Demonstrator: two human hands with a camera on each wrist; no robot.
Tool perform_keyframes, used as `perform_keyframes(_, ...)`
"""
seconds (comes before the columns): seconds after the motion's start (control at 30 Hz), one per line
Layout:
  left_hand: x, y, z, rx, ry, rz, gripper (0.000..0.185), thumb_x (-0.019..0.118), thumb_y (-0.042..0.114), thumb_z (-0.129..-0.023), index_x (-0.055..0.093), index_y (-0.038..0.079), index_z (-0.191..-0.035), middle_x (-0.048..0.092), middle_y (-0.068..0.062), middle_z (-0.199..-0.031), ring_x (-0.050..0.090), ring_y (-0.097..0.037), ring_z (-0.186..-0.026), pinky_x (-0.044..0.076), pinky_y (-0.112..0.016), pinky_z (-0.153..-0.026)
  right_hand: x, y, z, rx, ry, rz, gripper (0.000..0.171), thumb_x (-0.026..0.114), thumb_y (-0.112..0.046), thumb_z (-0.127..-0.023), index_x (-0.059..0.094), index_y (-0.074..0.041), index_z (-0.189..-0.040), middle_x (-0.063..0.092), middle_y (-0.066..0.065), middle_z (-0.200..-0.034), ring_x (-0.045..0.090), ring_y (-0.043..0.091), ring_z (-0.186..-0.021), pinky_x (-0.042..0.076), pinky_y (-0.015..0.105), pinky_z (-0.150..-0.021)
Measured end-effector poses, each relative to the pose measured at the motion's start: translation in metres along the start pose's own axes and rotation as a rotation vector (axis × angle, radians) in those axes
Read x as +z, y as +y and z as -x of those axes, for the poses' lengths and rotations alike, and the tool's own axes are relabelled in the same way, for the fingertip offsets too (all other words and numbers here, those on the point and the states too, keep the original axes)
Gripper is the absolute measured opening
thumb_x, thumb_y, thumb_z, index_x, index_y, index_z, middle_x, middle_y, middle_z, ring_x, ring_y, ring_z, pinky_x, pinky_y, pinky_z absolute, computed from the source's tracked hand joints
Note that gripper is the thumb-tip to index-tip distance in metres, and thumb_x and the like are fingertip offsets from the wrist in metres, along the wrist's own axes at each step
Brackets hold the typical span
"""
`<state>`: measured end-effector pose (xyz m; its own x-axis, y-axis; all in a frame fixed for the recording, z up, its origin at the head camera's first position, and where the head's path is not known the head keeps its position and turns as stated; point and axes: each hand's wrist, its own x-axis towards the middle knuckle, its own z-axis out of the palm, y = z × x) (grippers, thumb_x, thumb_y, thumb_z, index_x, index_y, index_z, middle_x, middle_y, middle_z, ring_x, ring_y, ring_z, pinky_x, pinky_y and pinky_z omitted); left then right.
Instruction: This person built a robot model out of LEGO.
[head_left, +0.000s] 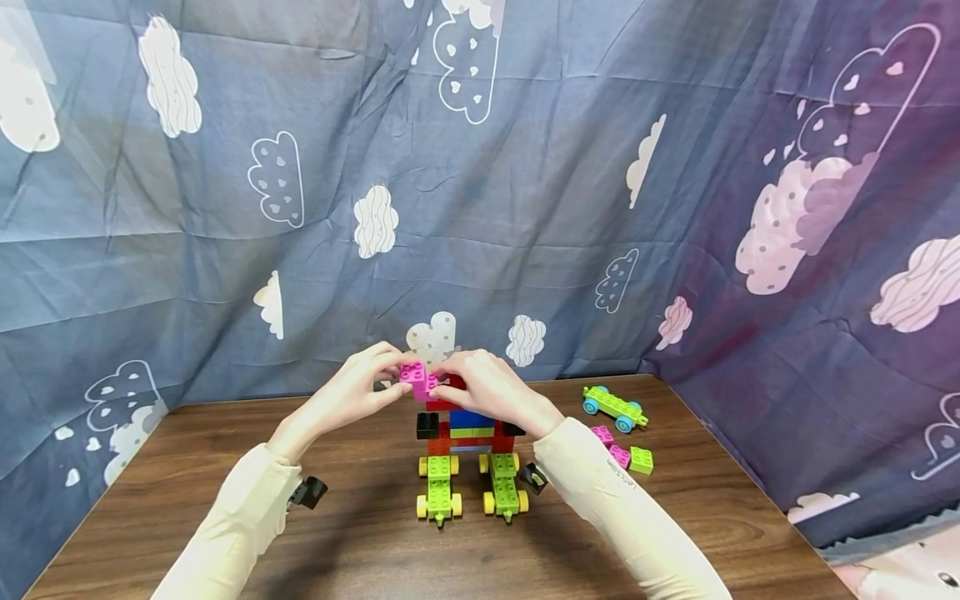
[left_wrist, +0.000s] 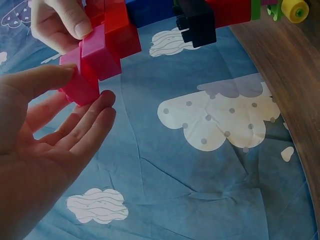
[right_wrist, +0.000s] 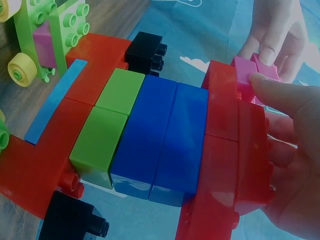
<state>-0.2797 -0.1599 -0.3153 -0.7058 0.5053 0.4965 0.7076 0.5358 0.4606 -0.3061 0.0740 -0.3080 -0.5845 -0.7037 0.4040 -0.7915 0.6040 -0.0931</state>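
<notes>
A tall brick figure stands on the table, its blue bricks (right_wrist: 145,135) above green bricks (right_wrist: 100,142), with red bricks (right_wrist: 220,170) at the top. Black bricks (head_left: 427,426) stick out at its sides, and two lime wheeled bases (head_left: 439,483) with yellow wheels are under it. At the top left, my left hand (head_left: 365,382) pinches a pink brick (left_wrist: 80,90) between thumb and fingers. That brick meets a second pink brick (left_wrist: 101,52) set against the red ones. My right hand (head_left: 487,387) grips the figure's top, thumb at the pink bricks, fingers behind the red.
On the table's right lie a lime wheeled base (head_left: 615,406) with blue wheels, loose pink bricks (head_left: 618,456) and a lime brick (head_left: 641,460). Cloud-patterned blue cloth (head_left: 337,275) hangs behind the wooden table (head_left: 360,533) and along its right side.
</notes>
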Motion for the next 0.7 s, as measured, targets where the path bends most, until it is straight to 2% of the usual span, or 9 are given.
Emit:
perform_keyframes(0.23,0.0026,-0.0011,0.0012,-0.007,0.015,0.022,0.036,0.071,0.011,-0.091,0.064,0.003,-0.125,0.069,-0.010,-0.109,0.068,-0.021,-0.093,0.058,-0.044,-0.090,0.0001,0.0014,0.0002,-0.001,-0.007,-0.025,0.028,0.071,-0.033,-0.091,0.074,-0.014,-0.112,0.076,0.000,-0.099,0.070,0.015,-0.088,0.059,0.030,-0.082)
perform_keyframes(0.53,0.0014,0.0010,0.0003,-0.004,0.014,-0.012,0.035,0.069,0.013,-0.092,0.066,0.008,-0.126,0.069,-0.005,-0.108,0.062,-0.015,-0.092,0.057,-0.037,-0.087,-0.0005,0.0019,0.0006,-0.004,0.000,-0.046,0.028,0.072,-0.033,-0.091,0.074,-0.014,-0.112,0.076,0.001,-0.100,0.070,0.014,-0.088,0.058,0.029,-0.082)
perform_keyframes(0.7,0.0003,0.0035,-0.0002,-0.027,0.001,-0.006,0.035,0.070,0.014,-0.092,0.066,0.009,-0.126,0.069,-0.005,-0.108,0.063,-0.017,-0.095,0.056,-0.044,-0.089,-0.0008,0.0018,0.0007,-0.010,0.001,-0.044,0.028,0.072,-0.033,-0.091,0.074,-0.014,-0.112,0.076,0.001,-0.100,0.070,0.014,-0.088,0.058,0.029,-0.081)
